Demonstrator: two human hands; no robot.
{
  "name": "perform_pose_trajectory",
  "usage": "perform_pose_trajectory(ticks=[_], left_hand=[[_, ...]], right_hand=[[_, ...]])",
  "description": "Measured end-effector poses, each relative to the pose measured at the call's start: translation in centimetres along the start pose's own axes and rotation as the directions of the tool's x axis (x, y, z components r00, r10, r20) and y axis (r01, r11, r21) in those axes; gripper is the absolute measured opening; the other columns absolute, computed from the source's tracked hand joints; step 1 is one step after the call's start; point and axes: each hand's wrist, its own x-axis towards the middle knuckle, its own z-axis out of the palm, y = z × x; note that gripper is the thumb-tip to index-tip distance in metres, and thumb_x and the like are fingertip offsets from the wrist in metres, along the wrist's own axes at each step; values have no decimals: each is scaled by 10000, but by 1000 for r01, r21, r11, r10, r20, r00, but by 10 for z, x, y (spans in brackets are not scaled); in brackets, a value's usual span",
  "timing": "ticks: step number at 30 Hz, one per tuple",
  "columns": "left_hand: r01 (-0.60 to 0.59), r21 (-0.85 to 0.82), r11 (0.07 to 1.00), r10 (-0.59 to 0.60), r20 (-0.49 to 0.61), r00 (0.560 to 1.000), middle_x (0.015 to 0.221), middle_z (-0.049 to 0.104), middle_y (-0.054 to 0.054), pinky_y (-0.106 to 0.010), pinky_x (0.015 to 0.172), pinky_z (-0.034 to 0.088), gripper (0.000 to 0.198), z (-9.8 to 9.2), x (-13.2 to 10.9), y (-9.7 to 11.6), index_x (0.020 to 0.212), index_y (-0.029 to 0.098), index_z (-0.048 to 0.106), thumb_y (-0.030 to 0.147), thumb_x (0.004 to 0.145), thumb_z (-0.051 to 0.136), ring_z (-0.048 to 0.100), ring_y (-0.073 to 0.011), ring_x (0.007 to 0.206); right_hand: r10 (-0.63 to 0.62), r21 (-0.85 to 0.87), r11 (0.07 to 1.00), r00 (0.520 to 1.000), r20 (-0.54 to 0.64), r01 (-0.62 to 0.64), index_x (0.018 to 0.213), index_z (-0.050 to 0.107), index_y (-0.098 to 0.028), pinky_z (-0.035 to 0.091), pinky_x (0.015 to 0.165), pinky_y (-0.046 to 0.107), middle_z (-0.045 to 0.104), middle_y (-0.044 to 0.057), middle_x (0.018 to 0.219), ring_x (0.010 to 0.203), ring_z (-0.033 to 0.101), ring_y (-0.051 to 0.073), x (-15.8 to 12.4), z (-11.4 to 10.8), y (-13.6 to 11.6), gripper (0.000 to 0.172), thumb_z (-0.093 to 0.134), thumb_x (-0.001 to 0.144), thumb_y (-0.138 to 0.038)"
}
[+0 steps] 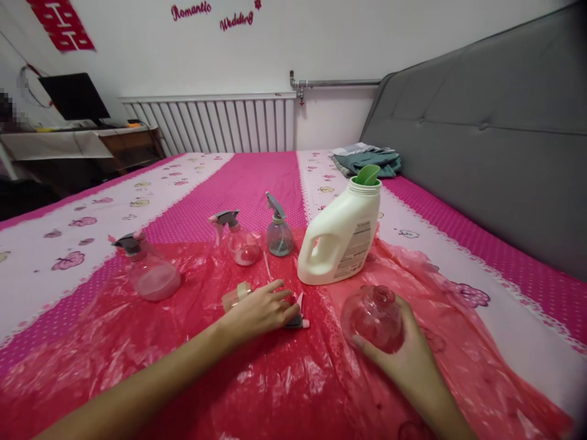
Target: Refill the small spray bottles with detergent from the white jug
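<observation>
On the red plastic sheet [137, 342], the left hand [261, 311] curls its fingers over a spray head [298, 318] lying flat (its visible end points right). The right hand [408, 360] cups a clear bottle [373, 318], upright with its open neck pointing up, near the white jug [339, 235].

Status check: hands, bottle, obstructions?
Left hand on loose spray head, grip unclear. Right hand cupping uncapped clear bottle. Nearby: white jug, just behind bottle.

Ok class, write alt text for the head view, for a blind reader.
The right hand cups an open clear round bottle and the left hand rests on a loose spray head, on a red plastic sheet over a pink bed. Behind stand a white jug and three spray bottles.
</observation>
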Motion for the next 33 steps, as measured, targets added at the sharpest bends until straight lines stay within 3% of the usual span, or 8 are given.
perform_pose_trajectory(ticks=[6,10,12,14,16,18,21,33], left_hand=[[-10,-133,991,0,-71,997,1025,787,-3,-232,898,503,206,-37,0,-11,1162,198,674,263,1004,558,703,-91,929],[148,-509,848,-307,-245,920,1130,797,-27,-160,854,580,307,-65,-15,-16,1264,247,673,184,972,599,745,-77,982],[182,-826,534,-634,-248,732,1080,809,-23,-120,802,606,345,-75,-23,-18,1232,276,701,192,897,721,769,-74,922],[58,-968,243,-873,-192,449,998,810,-25,-102,803,628,366,-82,-28,-17,1149,256,733,273,801,845,774,-79,877],[-105,-983,148,-965,-167,203,941,789,-20,-89,818,635,471,-89,-29,-14,1081,237,742,403,686,936,748,-64,830],[-189,-976,108,-987,-128,98,958,769,-7,-97,831,643,643,-94,-28,-8,1122,259,726,500,582,979,712,-53,814],[-199,-980,-13,-994,-10,113,986,757,7,-122,844,651,699,-98,-26,1,1147,297,717,526,546,989,698,-62,842],[-40,-987,-157,-885,123,449,964,801,-53,-105,723,596,629,-73,25,5,1140,201,757,348,580,1000,712,-63,755]], right_hand=[[27,14,1000,999,-20,-27,1427,479,-251,500,1157,573,605,133,1414,1321,624,350,-4,-1,0,845,828,732,-581],[32,27,999,999,35,-33,1422,484,-242,459,1185,616,597,142,1434,1342,608,367,-4,4,-5,830,833,728,-534],[26,32,999,997,68,-28,1422,489,-237,447,1191,632,572,151,1482,1374,587,384,-5,12,-11,848,849,700,-500],[13,21,1000,997,71,-15,1406,512,-231,454,1185,630,575,150,1488,1391,573,390,-6,22,-20,827,846,685,-461],[-28,7,1000,995,94,28,1391,536,-226,464,1175,627,606,137,1447,1368,585,382,-6,31,-28,797,836,679,-417],[-86,-33,995,990,110,90,1385,556,-231,463,1167,636,637,114,1400,1336,597,375,-5,38,-33,777,834,674,-373],[-171,-123,976,981,88,182,1393,561,-248,472,1146,643,653,87,1370,1309,597,369,-4,43,-33,767,838,682,-323],[-276,-162,947,961,37,278,1425,538,-296,518,1079,568,639,82,1338,1258,598,341,16,52,-63,791,857,700,-303]])
